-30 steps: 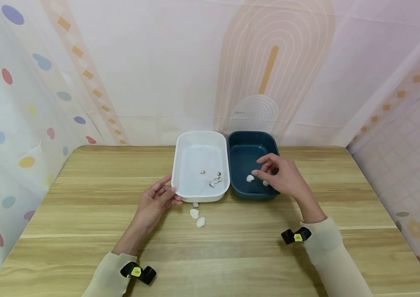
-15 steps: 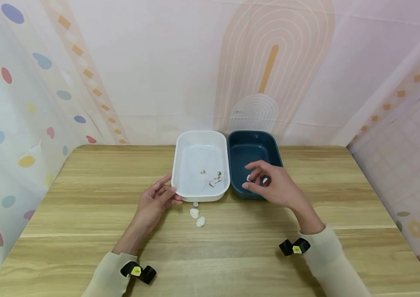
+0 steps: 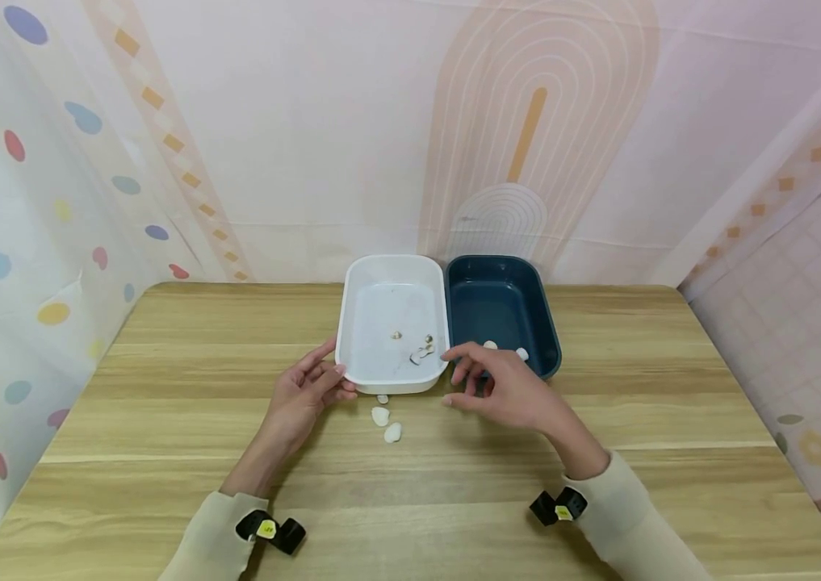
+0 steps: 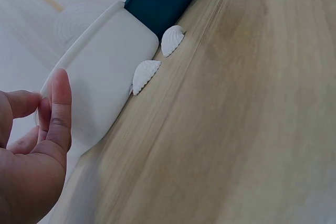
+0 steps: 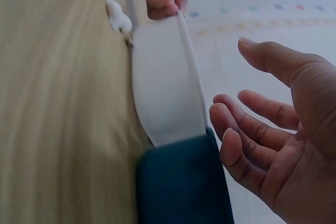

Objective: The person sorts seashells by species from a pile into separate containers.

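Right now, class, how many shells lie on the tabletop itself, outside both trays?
3: the front shell, the middle shell behind it, and the small rear shell close to the white tray. Others may be hidden from view.

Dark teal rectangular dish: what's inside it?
Two small white seashells lie toward the near end of the dark teal rectangular dish, the left one partly covered by the person's right hand. Anything inside behind that hand, at the near left corner, cannot be seen.
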Demonstrator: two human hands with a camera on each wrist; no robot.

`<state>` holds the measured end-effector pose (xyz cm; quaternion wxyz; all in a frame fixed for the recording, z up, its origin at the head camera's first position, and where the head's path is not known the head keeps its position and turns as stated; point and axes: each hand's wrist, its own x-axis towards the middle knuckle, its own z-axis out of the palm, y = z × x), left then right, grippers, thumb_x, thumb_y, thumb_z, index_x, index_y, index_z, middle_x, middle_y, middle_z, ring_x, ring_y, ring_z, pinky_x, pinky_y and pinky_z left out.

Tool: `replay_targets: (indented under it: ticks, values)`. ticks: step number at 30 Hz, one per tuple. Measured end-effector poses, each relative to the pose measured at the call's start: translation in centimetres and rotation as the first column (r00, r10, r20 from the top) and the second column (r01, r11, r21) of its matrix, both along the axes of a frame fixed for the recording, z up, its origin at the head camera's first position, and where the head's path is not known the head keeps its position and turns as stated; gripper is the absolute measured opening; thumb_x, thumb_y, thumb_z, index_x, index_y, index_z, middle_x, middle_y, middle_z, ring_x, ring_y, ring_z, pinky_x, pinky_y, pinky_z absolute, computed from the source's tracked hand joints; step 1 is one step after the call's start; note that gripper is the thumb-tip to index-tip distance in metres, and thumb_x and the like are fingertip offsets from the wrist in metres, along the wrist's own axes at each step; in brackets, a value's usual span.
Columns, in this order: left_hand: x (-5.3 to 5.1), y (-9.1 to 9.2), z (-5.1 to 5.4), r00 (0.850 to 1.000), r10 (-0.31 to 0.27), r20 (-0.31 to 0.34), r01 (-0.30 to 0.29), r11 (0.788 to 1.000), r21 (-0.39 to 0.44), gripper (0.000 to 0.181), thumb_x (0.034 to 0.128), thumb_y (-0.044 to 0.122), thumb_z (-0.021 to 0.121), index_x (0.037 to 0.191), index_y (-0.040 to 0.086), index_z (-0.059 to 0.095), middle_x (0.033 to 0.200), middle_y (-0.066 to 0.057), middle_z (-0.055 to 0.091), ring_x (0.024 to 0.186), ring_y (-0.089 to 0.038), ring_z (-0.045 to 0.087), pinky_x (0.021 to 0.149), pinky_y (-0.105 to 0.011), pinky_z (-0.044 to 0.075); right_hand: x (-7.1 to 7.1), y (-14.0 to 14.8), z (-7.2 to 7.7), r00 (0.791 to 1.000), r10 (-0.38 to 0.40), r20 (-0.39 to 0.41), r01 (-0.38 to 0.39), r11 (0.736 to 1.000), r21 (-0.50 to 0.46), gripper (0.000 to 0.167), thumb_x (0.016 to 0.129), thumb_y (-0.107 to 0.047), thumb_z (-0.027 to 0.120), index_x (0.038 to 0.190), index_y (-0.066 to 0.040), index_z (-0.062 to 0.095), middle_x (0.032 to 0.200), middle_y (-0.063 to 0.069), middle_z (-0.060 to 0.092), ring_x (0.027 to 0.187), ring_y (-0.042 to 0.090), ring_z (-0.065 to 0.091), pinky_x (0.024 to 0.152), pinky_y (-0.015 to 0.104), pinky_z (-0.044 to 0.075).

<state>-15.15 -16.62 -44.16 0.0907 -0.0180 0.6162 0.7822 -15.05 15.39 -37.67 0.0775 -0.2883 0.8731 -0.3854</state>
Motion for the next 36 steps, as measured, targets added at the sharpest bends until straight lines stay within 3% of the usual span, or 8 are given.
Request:
replay_targets:
  ticks: [6, 18, 29, 36]
  values:
    - [0.1, 0.0, 0.0, 1.000, -0.001, -0.007, 0.001, 1.000, 0.006, 0.060, 0.1033, 0.005, 0.060, 0.159, 0.007, 0.036, 0.095, 0.000, 0.066, 0.081, -0.011, 0.072, 0.081, -0.025, 0.067, 0.5, -1.4, -0.8, 0.996, 0.076, 0.044, -0.076, 0.997, 0.000, 0.048, 0.092, -0.026, 0.080, 0.133, -0.011, 0.060, 0.100, -0.001, 0.070, 0.080, 0.003, 0.063, 0.070, 0.031, 0.062]
    - [0.0, 0.0, 0.0, 1.000, -0.003, -0.015, 0.003, 1.000, 0.001, 0.061, 0.1030, 0.006, 0.061, 0.159, 0.006, 0.036, 0.096, -0.003, 0.065, 0.081, -0.011, 0.072, 0.081, -0.025, 0.067, 0.9, -3.7, -2.5, 0.983, 0.140, 0.122, -0.148, 0.988, 0.054, 0.047, 0.092, -0.030, 0.079, 0.131, -0.009, 0.062, 0.091, -0.007, 0.070, 0.071, 0.002, 0.059, 0.063, 0.018, 0.056]
    - [0.0, 0.0, 0.0, 1.000, -0.014, -0.022, 0.014, 1.000, -0.006, 0.062, 0.1034, 0.007, 0.061, 0.159, 0.005, 0.034, 0.098, -0.004, 0.065, 0.082, -0.010, 0.072, 0.082, -0.025, 0.067, 0.6, -5.2, -4.1, 0.976, 0.141, 0.164, -0.159, 0.982, 0.102, 0.036, 0.091, -0.026, 0.080, 0.121, -0.011, 0.068, 0.082, -0.009, 0.069, 0.072, 0.000, 0.059, 0.067, 0.016, 0.054]
    - [0.0, 0.0, 0.1, 1.000, -0.003, -0.007, 0.003, 1.000, -0.015, 0.059, 0.1038, 0.005, 0.059, 0.159, 0.006, 0.036, 0.095, -0.002, 0.064, 0.082, -0.010, 0.072, 0.082, -0.026, 0.067, 0.7, -6.3, -4.5, 0.988, 0.102, 0.117, -0.119, 0.981, 0.153, 0.026, 0.087, -0.025, 0.082, 0.108, -0.016, 0.072, 0.075, -0.012, 0.066, 0.067, -0.002, 0.057, 0.064, 0.015, 0.051]
